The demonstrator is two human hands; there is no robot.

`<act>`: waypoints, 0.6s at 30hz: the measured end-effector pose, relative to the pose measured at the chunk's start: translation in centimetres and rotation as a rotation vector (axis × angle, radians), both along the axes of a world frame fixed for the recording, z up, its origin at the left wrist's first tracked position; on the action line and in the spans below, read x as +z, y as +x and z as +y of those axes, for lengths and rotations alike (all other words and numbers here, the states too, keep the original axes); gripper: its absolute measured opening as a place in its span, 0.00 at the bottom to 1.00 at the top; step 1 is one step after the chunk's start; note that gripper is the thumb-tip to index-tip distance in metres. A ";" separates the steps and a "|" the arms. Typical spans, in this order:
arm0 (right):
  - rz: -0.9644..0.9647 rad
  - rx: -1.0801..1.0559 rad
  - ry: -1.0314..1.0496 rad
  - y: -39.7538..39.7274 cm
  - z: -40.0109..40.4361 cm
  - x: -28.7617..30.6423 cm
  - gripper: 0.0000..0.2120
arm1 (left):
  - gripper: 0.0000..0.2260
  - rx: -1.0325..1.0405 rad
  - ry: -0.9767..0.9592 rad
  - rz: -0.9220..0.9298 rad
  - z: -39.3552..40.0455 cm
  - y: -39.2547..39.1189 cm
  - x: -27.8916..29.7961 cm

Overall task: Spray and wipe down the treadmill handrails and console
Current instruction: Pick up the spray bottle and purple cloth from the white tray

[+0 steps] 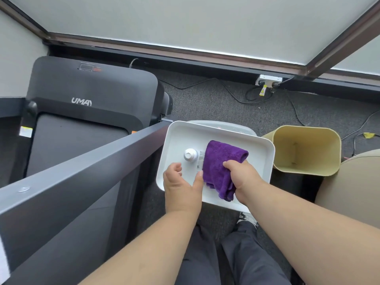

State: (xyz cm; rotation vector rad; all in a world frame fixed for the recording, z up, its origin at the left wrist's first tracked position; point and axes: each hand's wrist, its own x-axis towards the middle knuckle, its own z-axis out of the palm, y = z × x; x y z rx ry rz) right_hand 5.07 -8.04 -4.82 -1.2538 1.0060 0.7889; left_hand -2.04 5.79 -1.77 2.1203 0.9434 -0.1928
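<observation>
Head view: I look down at a white tray (pixel 265 153) with both my bare arms reaching into it; dark carpet lies beneath.
Treadmill (pixel 82 103): black, at the far left on the carpet, well apart from the tray's left edge, with a light logo on its hood.
Handrail (pixel 82 167): a dark grey bar running diagonally from the lower left up to the tray's far left corner; whether it touches the tray I cannot tell.
Left hand (pixel 182 188): over the tray's near left corner, fingers loosely curved and spread, grasping nothing, fingertips just short of the bottle.
Spray bottle (pixel 192 155): clear with a white cap, standing in the left half of the tray, seen from above, its right side touching the cloth.
Purple cloth (pixel 221 167): folded, in the middle of the tray, its lower end drooping towards the near edge.
Right hand (pixel 241 177): clenched on the cloth's right side, fingers curled over its top fold.
Bin (pixel 306 149): pale yellow, open-topped, just beside the tray's right edge.
Cables (pixel 236 93): black, trailing across the carpet beyond the tray to a white socket box (pixel 268 80) by the wall.
</observation>
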 end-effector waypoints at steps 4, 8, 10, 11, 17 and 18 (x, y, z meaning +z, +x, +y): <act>-0.044 -0.012 0.085 -0.3 1.1 0.2 0.16 | 0.38 -0.066 -0.105 0.036 1.5 3.3 -1.7; -0.075 -0.007 0.097 -0.3 2.0 0.6 0.14 | 0.23 -0.182 -0.162 0.070 2.2 6.0 -2.8; -0.081 -0.009 0.133 -0.2 2.2 1.1 0.13 | 0.19 -0.221 -0.118 0.076 2.2 6.5 -2.3; -0.087 -0.012 0.148 -0.1 2.2 1.4 0.14 | 0.21 -0.237 -0.115 0.068 2.2 6.4 -1.8; -0.009 -0.129 0.227 0.3 0.9 6.5 0.13 | 0.35 -0.405 -0.162 -0.031 2.4 5.1 4.8; 0.005 -0.124 0.234 0.3 0.5 7.8 0.13 | 0.36 -0.444 -0.188 -0.038 2.5 5.2 6.2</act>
